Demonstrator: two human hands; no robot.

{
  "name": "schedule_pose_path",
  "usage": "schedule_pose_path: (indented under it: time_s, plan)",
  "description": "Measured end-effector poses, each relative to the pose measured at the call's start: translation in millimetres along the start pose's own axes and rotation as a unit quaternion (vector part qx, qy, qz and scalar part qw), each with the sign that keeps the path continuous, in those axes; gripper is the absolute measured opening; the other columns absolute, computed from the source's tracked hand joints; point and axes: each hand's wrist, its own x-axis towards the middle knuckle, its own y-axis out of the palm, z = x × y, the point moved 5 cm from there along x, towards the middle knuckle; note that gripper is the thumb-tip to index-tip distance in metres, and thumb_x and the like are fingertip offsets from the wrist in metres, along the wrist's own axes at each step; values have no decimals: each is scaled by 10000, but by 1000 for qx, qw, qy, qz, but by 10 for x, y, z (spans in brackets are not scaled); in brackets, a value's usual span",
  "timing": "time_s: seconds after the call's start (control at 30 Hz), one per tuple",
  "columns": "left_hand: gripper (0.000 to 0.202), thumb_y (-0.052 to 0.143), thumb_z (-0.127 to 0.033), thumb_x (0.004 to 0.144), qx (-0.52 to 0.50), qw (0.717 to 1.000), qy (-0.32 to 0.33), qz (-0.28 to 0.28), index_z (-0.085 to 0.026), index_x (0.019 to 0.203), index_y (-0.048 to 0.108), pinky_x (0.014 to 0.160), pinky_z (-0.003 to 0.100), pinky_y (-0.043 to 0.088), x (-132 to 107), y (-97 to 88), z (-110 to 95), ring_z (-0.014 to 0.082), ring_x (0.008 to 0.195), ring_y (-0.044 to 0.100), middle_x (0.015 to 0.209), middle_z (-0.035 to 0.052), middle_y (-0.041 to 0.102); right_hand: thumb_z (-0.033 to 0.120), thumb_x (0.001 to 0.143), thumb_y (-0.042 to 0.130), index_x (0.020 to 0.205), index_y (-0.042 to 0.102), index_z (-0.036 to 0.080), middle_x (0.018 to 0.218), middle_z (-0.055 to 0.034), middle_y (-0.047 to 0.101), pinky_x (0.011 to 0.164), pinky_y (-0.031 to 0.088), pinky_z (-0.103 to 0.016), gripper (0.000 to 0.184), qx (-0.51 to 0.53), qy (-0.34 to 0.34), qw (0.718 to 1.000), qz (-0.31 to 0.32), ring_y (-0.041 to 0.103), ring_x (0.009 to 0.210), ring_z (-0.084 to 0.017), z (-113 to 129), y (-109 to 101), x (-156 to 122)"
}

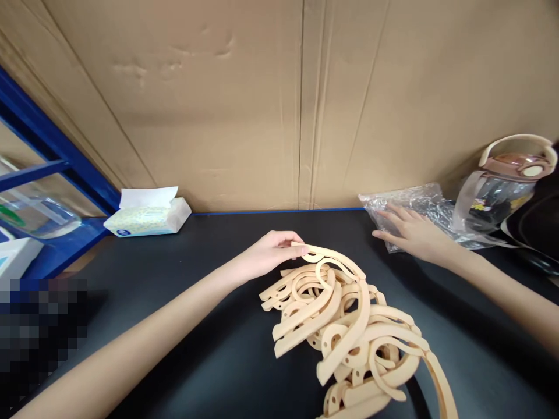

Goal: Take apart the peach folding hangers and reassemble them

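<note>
A heap of beige folding clothes hangers [349,331] lies on the black table, their arms and curved hooks overlapping. My left hand [275,253] pinches the end of one beige hanger [334,256] at the top of the heap, thumb and fingers closed on it. That hanger's other arm slopes down over the pile. Off to the right, my right hand [413,233] has its fingers spread over a crumpled clear plastic bag [375,203]. Whether the palm presses on the bag cannot be made out.
A tissue pack [148,218] sits at the back left beside a blue metal frame [87,186]. At the right stands a clear water bottle [502,186] with a handle and strap. Cardboard [218,116] rises behind the black table [196,326].
</note>
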Motion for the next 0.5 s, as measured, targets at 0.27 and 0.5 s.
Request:
schedule_pose_path:
  time_s: [0.27, 0.5]
  plan:
    - [253, 570, -381, 852, -134, 989, -1, -54, -144, 831, 655, 549, 217, 341, 206, -9, -16, 117, 689, 551, 854, 58, 678, 652, 901, 315, 1293, 527, 202, 1389, -132, 463, 1064, 284, -576, 634, 123, 9, 992, 10, 390, 1291, -369, -219, 0, -101]
    - [233, 542, -305, 889, -154, 983, 30, -100, -110, 850, 665, 531, 214, 332, 566, -26, -243, 105, 660, 540, 870, 90, 686, 499, 887, 578, 1118, 624, 235, 938, -34, 682, 760, 516, -338, 354, 510, -49, 859, 3, 637, 851, -222, 1008, -618, 126]
